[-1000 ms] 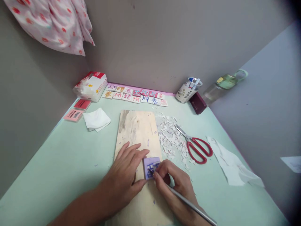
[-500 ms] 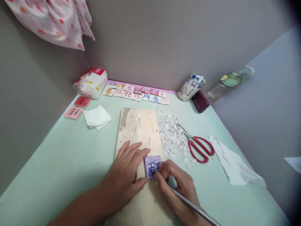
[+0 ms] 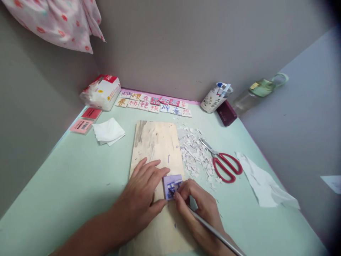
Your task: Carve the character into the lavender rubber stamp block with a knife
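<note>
A small purple block (image 3: 166, 190) with dark blue character strokes lies on a pale wooden board (image 3: 157, 138). My left hand (image 3: 144, 188) rests on the board with its fingers stretched out. Its index finger and thumb brace the block's left corners. In my right hand (image 3: 198, 208) is a slim carving knife (image 3: 210, 227) with a metallic handle, gripped like a pen. The knife's dark tip meets the block's face among the strokes; the fingers partly cover the block's right side.
Paper-like shavings (image 3: 195, 153) and red-handled scissors (image 3: 226, 165) lie right of the board, beside a crumpled tissue (image 3: 266, 185). Folded tissue (image 3: 109, 131) is at left. Behind stand carved character tiles (image 3: 144, 105), a tissue pack (image 3: 102, 92), a can (image 3: 215, 97) and a bottle (image 3: 254, 94).
The knife tip has shifted slightly on the block, and a pale patch among the strokes looks larger. My left hand keeps its place. The whole view has shifted a little.
</note>
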